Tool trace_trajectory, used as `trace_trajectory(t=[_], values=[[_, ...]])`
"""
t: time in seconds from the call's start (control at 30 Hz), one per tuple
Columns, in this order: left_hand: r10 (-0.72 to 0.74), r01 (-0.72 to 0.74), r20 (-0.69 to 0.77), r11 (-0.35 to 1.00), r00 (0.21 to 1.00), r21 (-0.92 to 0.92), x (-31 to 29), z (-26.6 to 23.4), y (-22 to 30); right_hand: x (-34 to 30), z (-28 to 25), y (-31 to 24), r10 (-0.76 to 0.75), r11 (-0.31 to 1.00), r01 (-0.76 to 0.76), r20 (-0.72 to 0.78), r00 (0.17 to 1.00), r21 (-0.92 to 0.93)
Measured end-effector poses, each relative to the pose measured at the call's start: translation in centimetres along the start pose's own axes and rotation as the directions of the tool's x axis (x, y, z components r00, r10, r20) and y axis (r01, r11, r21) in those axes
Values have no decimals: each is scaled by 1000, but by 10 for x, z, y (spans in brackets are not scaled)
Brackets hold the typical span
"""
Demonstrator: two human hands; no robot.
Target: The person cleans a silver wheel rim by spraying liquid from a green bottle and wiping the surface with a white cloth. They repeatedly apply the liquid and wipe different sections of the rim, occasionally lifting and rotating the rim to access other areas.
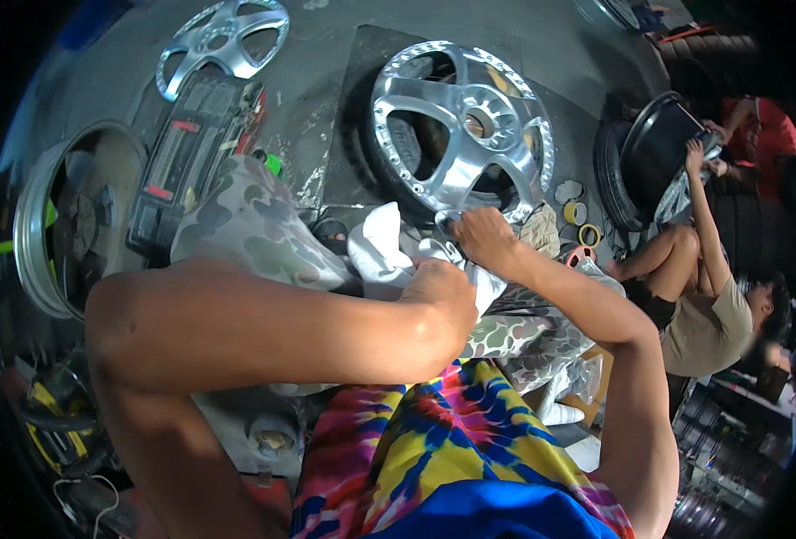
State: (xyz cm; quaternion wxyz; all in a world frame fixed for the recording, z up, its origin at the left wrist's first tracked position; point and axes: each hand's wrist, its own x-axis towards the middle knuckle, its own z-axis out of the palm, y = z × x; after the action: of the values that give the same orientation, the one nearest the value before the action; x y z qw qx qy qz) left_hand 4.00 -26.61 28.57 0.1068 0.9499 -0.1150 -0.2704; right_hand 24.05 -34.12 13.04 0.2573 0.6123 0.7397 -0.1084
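Observation:
A polished five-spoke wheel face [470,117] leans in front of me, bolt holes around its rim. My left hand [443,292] is closed around a bunched white cloth [380,251], part of which drapes over my knee area. Just beyond it, my right hand [483,241] is closed at the wheel's near edge. A small shiny grey piece [447,221] shows at its fingertips, too small to name. My left forearm crosses in front of my body, above camouflage trousers [254,229].
A black toolbox [187,153] and a bare rim barrel [39,225] stand at left, with another wheel face [223,40] behind. Tape rolls [576,213] lie right of the wheel. Farther right, two people handle a black rim [654,148] beside a tyre [614,180].

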Motion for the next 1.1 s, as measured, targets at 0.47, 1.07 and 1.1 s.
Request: trace_trajectory(t=[0.47, 1.07, 1.1], values=[[126, -126, -64, 992, 990, 13, 74, -25, 28, -80, 128, 93, 665, -114, -381, 355, 657, 918], [16, -296, -408, 713, 913, -636, 104, -67, -69, -28, 147, 268, 536, -619, -394, 732, 420, 679], [-3, -286, -395, 685, 919, -670, 109, -70, -71, -22, 140, 277, 585, -525, -457, 694, 420, 718]])
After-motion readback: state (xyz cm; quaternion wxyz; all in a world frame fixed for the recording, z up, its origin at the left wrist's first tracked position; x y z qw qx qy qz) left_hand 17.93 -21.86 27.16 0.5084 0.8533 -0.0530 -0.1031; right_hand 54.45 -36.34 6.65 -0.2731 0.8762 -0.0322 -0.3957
